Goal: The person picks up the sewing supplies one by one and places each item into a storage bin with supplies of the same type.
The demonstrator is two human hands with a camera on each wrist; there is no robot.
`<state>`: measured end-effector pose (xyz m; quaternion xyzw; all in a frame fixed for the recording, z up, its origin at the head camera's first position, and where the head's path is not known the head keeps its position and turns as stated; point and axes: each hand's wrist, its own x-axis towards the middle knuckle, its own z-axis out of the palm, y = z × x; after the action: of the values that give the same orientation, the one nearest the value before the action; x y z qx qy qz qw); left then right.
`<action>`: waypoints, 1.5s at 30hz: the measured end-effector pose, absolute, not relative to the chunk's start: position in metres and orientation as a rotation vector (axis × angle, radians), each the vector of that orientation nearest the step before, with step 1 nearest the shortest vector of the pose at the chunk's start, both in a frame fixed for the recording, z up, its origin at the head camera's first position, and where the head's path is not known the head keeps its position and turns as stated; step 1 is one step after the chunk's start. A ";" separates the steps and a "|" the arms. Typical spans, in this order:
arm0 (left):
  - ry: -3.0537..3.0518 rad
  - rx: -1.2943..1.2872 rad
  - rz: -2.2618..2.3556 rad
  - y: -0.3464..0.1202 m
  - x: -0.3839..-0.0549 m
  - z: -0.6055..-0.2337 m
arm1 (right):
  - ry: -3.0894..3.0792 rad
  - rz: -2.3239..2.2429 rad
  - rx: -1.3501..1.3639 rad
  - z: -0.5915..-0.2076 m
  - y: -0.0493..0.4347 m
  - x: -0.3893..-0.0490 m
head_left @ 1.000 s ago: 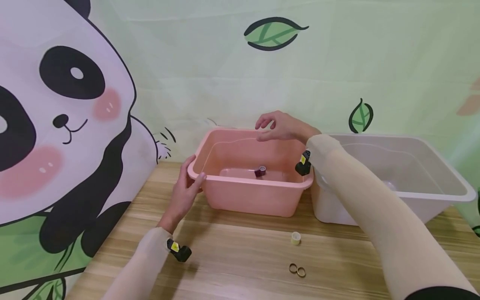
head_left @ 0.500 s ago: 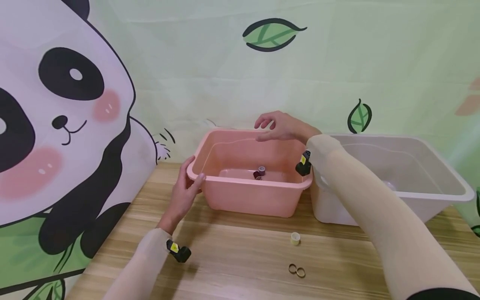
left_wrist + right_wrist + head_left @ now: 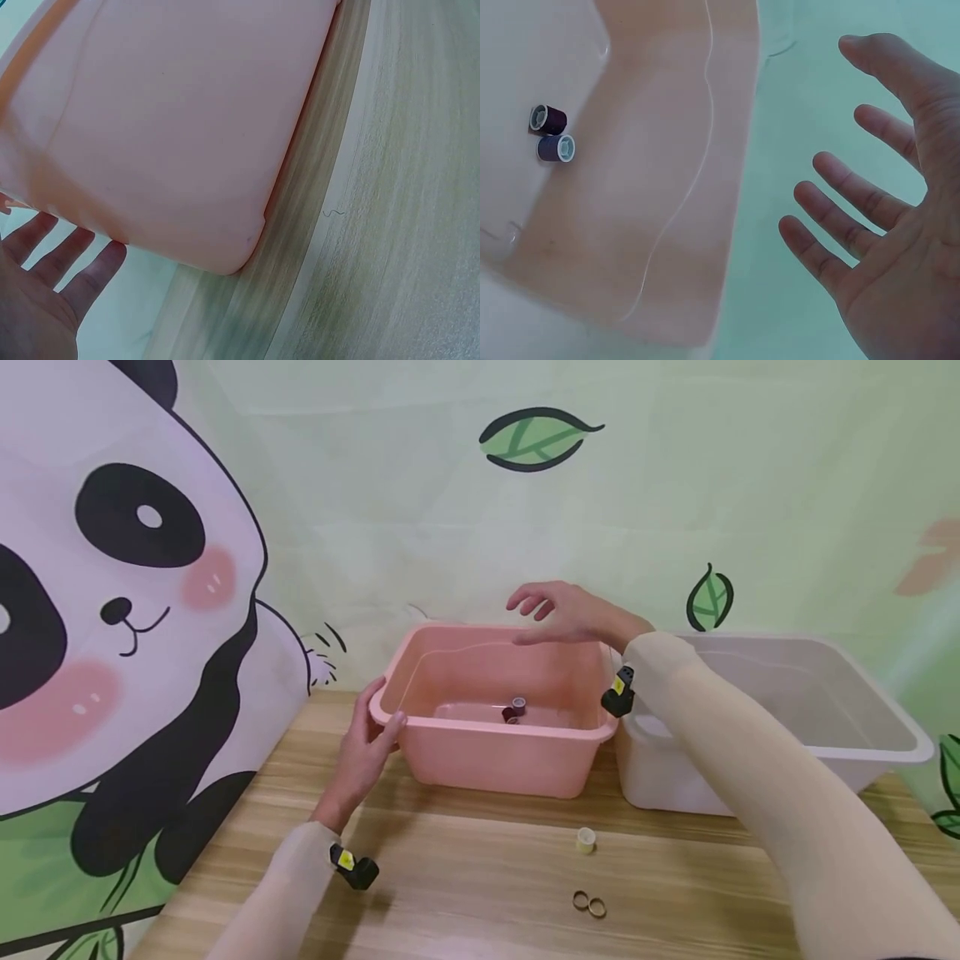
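Observation:
My left hand (image 3: 363,747) holds the front left corner of a pink plastic tub (image 3: 498,758), thumb at the front rim and fingers along the side wall. In the left wrist view, fingertips (image 3: 105,259) meet the tub's outer wall. My right hand (image 3: 562,612) hovers over the tub's back rim with nothing in it, its fingers spread and loosely bent. On the tub's floor lie a dark maroon thread spool (image 3: 553,120) and a purple-grey thread spool (image 3: 553,148), side by side.
A larger pale grey tub (image 3: 675,768) stands right of the pink one, partly behind my right forearm. On the wooden table (image 3: 450,877) in front are a pale yellow spool (image 3: 586,840) and two gold-coloured rings (image 3: 596,907). A panda-printed cloth (image 3: 420,510) hangs behind.
The maroon spool has turned and shifted slightly beside the purple-grey one. Both hands keep nearly the same places, while the head view has tilted up a little.

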<state>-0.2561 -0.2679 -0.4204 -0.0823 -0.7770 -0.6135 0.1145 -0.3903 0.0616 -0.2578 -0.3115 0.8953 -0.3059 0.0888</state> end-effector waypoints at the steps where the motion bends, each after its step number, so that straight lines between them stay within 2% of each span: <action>1: -2.280 -0.239 -1.793 -0.268 -0.256 -0.421 | 2.672 -0.909 -0.927 -0.258 0.063 -0.389; 14: -2.292 -0.213 -1.785 -0.265 -0.256 -0.428 | 2.710 -0.901 -1.033 -0.260 0.089 -0.373; 45: -2.279 -0.222 -1.750 -0.264 -0.255 -0.424 | 2.692 -0.965 -1.220 -0.262 0.142 -0.309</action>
<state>-0.2555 -0.2643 -0.4235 -0.0764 -0.7840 -0.6022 0.1294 -0.3089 0.1420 -0.2623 -0.3925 0.8656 -0.3104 0.0161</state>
